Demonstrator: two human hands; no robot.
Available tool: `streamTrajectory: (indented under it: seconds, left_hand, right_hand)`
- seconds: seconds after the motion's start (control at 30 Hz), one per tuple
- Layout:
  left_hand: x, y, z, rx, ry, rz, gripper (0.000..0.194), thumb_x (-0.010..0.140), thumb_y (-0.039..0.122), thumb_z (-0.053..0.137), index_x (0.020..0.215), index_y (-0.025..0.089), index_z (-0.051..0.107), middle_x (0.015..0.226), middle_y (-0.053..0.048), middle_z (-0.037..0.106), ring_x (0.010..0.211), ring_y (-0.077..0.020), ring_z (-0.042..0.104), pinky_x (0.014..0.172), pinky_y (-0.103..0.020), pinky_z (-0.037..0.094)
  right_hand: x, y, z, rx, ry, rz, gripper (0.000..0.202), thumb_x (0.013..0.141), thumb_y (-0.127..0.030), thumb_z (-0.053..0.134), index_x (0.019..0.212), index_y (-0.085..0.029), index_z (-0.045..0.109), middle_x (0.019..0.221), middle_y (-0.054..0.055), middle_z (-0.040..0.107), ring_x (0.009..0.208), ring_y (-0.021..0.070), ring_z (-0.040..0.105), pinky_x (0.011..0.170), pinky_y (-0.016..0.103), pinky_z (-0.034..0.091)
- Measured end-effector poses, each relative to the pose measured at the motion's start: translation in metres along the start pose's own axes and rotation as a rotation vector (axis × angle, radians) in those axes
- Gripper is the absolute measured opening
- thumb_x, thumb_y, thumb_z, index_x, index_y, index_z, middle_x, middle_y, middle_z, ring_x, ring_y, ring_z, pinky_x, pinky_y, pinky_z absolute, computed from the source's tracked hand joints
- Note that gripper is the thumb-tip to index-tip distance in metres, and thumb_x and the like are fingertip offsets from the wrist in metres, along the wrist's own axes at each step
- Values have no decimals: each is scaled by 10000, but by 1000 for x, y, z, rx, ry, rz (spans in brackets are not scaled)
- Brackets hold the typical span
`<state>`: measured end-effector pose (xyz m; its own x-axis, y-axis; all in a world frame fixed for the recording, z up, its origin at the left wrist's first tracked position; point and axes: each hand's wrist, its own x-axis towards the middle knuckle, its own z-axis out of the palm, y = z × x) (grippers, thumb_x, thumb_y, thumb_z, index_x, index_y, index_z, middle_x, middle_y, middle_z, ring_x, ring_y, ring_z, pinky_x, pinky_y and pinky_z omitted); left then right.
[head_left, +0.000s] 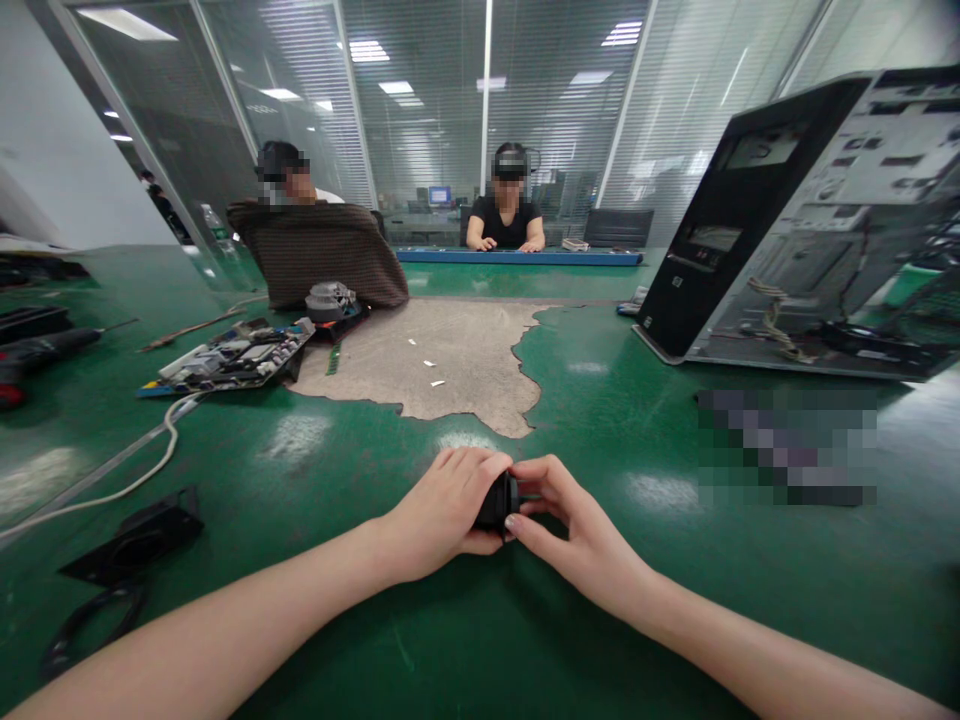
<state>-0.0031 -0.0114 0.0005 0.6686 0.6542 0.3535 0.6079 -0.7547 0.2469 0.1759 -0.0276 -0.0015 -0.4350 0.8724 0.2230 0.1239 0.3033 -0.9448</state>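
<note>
The black part (493,505) was between my two hands, near my side of the green bench (360,640). My left hand (442,505) was curled around it, gripping it from the left and over the top. My right hand (581,530) pinched its right side with the thumb and fingers. My hands hid most of it, so I could not tell just what it was, or if it touched the bench. I was at the holding step, I think, and moving it would call for both hands to work together.

A circuit board (240,355) lay ahead to the left, with a round cooler (330,300) just beside it. A pale cable (171,440) ran nearer me, and a black bracket (142,535) lay beyond my left arm. An open computer case (694,240) stood far to the right. Nothing seemed to block my hands.
</note>
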Motion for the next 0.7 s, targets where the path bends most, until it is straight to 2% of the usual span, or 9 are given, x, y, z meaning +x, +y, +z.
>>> streamTrajectory:
  seconds: [0.1, 0.27, 0.47, 0.7]
  left_hand:
    - [0, 0, 0, -10, 6, 1, 636, 664, 194, 643, 1178, 175, 269, 1103, -86, 487, 980, -236, 467, 831, -377, 372]
    - [1, 0, 1, -18, 20, 4, 650, 667, 227, 654, 1180, 197, 256, 1097, -73, 492, 981, -237, 468, 832, -380, 369]
    - [0, 1, 0, -14, -1, -9, 631, 670, 215, 651, 1167, 195, 265, 1102, -76, 487, 979, -240, 468, 835, -383, 369]
    - [0, 1, 0, -8, 2, -2, 650, 665, 205, 654, 1175, 193, 250, 1109, -79, 481, 984, -241, 462, 832, -383, 369]
  right_hand:
    - [-1, 1, 0, 9, 12, -40, 238, 749, -126, 563, 947, -217, 467, 981, 21, 504, 940, 155, 538, 822, 320, 494]
    - [1, 2, 0, 29, 34, -42, 96, 788, -185, 535, 869, -216, 493, 998, 28, 492, 902, 151, 548, 754, 295, 517]
    - [0, 0, 0, 1, 5, 24, 250, 792, -144, 519, 1022, -210, 444, 987, 38, 520, 894, 151, 563, 803, 335, 504]
    - [1, 3, -1, -2, 2, -65, 205, 770, -137, 550, 942, -218, 475, 1013, 29, 495, 959, 159, 532, 847, 335, 485]
